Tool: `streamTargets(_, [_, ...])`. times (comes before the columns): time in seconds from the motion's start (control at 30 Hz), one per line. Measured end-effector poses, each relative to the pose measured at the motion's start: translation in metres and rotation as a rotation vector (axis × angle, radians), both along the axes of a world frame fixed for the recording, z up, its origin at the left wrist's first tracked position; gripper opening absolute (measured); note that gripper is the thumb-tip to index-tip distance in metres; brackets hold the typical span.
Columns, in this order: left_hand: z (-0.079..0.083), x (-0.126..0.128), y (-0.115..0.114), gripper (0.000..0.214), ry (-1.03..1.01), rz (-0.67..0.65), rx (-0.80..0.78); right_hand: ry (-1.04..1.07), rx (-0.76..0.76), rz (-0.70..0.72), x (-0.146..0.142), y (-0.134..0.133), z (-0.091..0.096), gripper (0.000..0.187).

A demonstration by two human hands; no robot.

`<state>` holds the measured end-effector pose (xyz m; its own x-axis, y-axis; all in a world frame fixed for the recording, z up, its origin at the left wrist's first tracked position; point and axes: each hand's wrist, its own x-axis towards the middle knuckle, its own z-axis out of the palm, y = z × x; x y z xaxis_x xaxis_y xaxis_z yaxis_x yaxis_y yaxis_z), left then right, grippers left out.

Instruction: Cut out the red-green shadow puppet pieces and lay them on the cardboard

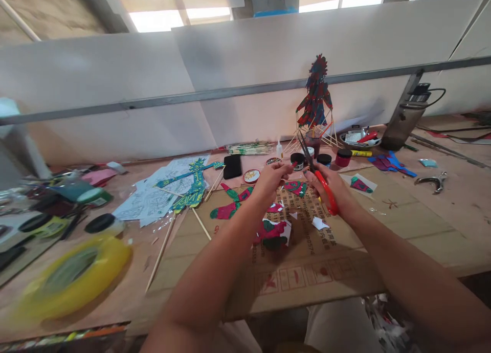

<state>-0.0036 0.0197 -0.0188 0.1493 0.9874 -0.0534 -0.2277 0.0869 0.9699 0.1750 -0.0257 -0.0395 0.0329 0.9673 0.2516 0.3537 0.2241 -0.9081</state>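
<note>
Red-handled scissors (326, 189) are in my right hand (332, 181), their dark blades pointing up and slightly left. Close by on the left, the fingers of my left hand (276, 175) are pinched around a small red piece (294, 164), probably painted paper. It sits beside the blades; whether they touch it I cannot tell. Beneath my hands, painted pink-and-green paper pieces (274, 231) lie on a flat cardboard sheet (307, 261), with white paper scraps (319, 223) among them. Another painted piece (360, 184) is near my right wrist.
A blue-and-yellow paper figure on sticks (192, 186) lies left, near a black phone (232, 167). Yellow tape (111, 261) sits front left. Paint jars (343, 157), a red-and-blue stick figure (316, 97) and a bottle (406, 117) stand behind. Pliers (432, 181) lie right.
</note>
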Motion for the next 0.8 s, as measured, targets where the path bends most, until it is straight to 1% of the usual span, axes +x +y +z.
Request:
streamTargets(0.1, [-0.01,-0.01,0.007,0.018,0.358,-0.057,-0.025,-0.087,0.004,-0.034,0.007,0.008,-0.002,0.045])
streamTargets(0.17, [-0.016,-0.016,0.01,0.02,0.489,-0.093,-0.041,-0.17,0.013,-0.038,0.01,0.013,-0.002,0.041])
streamTargets(0.27, [-0.025,-0.025,0.011,0.02,0.536,-0.097,-0.053,-0.362,0.003,-0.084,0.014,0.019,0.001,0.038])
streamTargets(0.37, [-0.031,-0.036,0.01,0.022,0.56,-0.092,-0.054,-0.637,-0.086,-0.142,0.022,0.024,0.002,0.043])
streamTargets(0.47, [-0.034,-0.052,0.006,0.018,0.536,-0.043,-0.016,-0.887,-0.152,-0.136,0.039,0.022,-0.001,0.041])
streamTargets(0.57, [-0.04,-0.068,-0.002,0.012,0.5,0.028,0.05,-0.991,-0.189,-0.124,0.063,0.009,-0.008,0.032])
streamTargets(0.63, [-0.048,-0.077,-0.007,0.012,0.537,0.077,0.127,-1.066,-0.221,-0.117,0.079,-0.004,-0.011,0.027])
streamTargets(0.7, [-0.056,-0.083,-0.012,0.013,0.61,0.108,0.195,-1.143,-0.229,-0.118,0.092,-0.017,-0.01,0.025])
streamTargets(0.77, [-0.062,-0.085,-0.015,0.013,0.667,0.113,0.222,-1.205,-0.202,-0.119,0.096,-0.028,-0.005,0.027])
streamTargets(0.8, [-0.064,-0.085,-0.016,0.012,0.679,0.111,0.226,-1.22,-0.161,-0.103,0.094,-0.031,-0.003,0.029])
